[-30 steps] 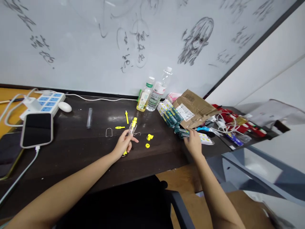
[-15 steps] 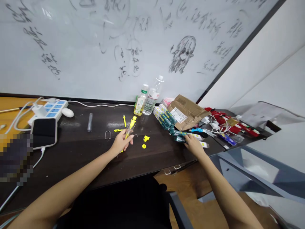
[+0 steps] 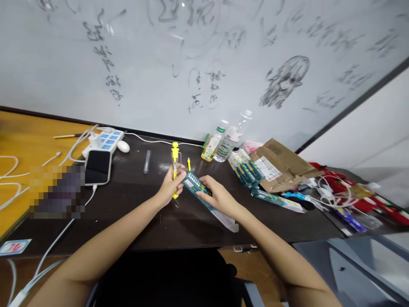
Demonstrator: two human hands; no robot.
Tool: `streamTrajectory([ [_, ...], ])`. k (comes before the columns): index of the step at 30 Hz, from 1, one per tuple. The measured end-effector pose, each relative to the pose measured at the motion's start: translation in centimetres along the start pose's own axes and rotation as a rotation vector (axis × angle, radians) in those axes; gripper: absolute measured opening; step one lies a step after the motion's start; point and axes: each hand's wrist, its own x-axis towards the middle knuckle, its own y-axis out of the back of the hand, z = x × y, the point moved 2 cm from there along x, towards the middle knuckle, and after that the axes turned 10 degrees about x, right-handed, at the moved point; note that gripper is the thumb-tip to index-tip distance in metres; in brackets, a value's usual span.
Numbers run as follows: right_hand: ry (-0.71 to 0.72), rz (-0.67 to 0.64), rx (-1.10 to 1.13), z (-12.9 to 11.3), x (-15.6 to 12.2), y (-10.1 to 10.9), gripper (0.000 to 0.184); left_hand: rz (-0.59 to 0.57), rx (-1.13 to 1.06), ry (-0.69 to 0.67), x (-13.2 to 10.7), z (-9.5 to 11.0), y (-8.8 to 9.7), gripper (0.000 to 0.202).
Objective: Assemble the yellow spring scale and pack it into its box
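My left hand point(image 3: 168, 186) is closed around a yellow syringe-like tool point(image 3: 175, 152) with a clear barrel and a thin metal wire frame, held upright. In my right hand point(image 3: 220, 197) is a long dark-green carton point(image 3: 209, 208), slanting down to the right with a pale lower end. The carton's upper end meets the fingers of my left hand; whether they also grip it, I cannot tell. A small yellow rod point(image 3: 188, 163) lies on the table just behind the carton. Any other loose yellow pieces are hidden by my hands and the carton.
Several similar cartons point(image 3: 246, 169) lie at the right beside a brown parcel point(image 3: 281, 164). Two bottles, one with yellow liquid point(image 3: 212, 147) and one clear point(image 3: 228, 145), stand against the whiteboard. A clear tube point(image 3: 147, 162), phone point(image 3: 97, 167) and power strip point(image 3: 110, 140) are at left.
My right hand has brought a green carton from the pile at the right over to my left hand. The tool is now more upright. The view has swung left.
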Motion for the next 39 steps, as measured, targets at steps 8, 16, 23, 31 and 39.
streamTrajectory([
  [8, -0.333, -0.015, 0.918, 1.9, 4.5, -4.5, 0.046, 0.133, -0.216, 0.179, 1.9, -1.1, 2.6, 0.034],
  [16, -0.152, 0.255, 1.093, 5.8, 5.2, -7.0, 0.047, 0.443, -0.216, 0.390, 2.4, -2.1, 4.0, 0.021],
  [23, 0.059, 0.624, 0.950, 4.5, 3.8, -4.1, 0.029, 0.261, 0.151, 0.349, 1.3, -3.5, 2.5, 0.023],
  [31, -0.197, 0.256, 1.212, 5.5, 4.0, -3.7, 0.038, 0.182, 0.454, -0.109, 0.8, -1.5, 2.3, 0.031],
  [39, -0.205, -0.158, 1.242, 5.1, 3.5, -5.1, 0.040, 0.216, 0.366, -0.207, 0.9, -0.3, 2.3, 0.034],
])
